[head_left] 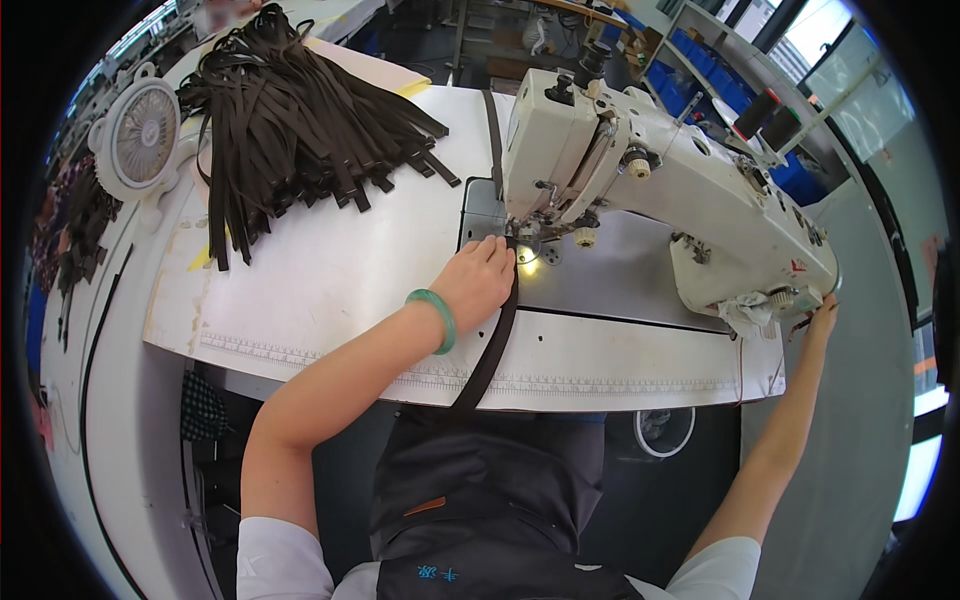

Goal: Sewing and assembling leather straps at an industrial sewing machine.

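A long dark strap (490, 355) runs under the needle area of a cream sewing machine (700, 170) and hangs over the table's near edge. My left hand (475, 284), with a green bangle (442, 318) at its wrist, holds the strap just in front of the presser foot. Its fingers are together and bent down onto the strap. A small light shines on the metal plate beside the needle. Far to the right, my right hand (825, 316) grips the handwheel (838, 268) at the machine's end; some of its fingers are hidden.
A big bundle of dark straps (290, 130) lies at the back left of the white table (330, 290), by a white fan (146, 135). Thread spools (757, 114) stand behind the machine. A crumpled white cloth (746, 315) hangs under its right end. A round bin (665, 440) shows below.
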`<state>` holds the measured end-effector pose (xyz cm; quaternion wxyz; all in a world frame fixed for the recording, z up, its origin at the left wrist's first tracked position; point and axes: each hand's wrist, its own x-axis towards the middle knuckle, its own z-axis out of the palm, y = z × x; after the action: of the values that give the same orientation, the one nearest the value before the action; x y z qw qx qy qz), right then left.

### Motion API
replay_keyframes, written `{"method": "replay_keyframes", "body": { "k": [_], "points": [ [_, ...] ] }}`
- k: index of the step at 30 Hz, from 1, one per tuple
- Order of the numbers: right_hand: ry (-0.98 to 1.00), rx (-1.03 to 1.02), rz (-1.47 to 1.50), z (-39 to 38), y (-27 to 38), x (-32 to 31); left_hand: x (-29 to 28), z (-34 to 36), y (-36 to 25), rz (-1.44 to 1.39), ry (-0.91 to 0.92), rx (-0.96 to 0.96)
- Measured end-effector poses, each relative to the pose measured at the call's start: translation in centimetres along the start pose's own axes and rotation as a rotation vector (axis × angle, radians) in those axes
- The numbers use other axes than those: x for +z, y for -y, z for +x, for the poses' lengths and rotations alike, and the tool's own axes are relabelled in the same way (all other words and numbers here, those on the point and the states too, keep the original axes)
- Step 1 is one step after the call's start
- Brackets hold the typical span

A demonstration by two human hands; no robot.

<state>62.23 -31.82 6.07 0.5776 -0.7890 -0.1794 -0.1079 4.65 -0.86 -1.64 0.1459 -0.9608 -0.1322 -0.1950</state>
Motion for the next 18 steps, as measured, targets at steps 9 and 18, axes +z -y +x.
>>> {"method": "replay_keyframes", "body": {
  "k": [9,18],
  "points": [
    [-0.023,-0.040,0.515,-5.4,0.3,4.0,-0.1,-0.1,0.2,-0.037,0.026,-0.011],
    [-0.192,0.024,0.177,0.9,4.0,1.1,-1.1,0.5,0.1,-0.148,0.094,-0.061]
  ]
}}
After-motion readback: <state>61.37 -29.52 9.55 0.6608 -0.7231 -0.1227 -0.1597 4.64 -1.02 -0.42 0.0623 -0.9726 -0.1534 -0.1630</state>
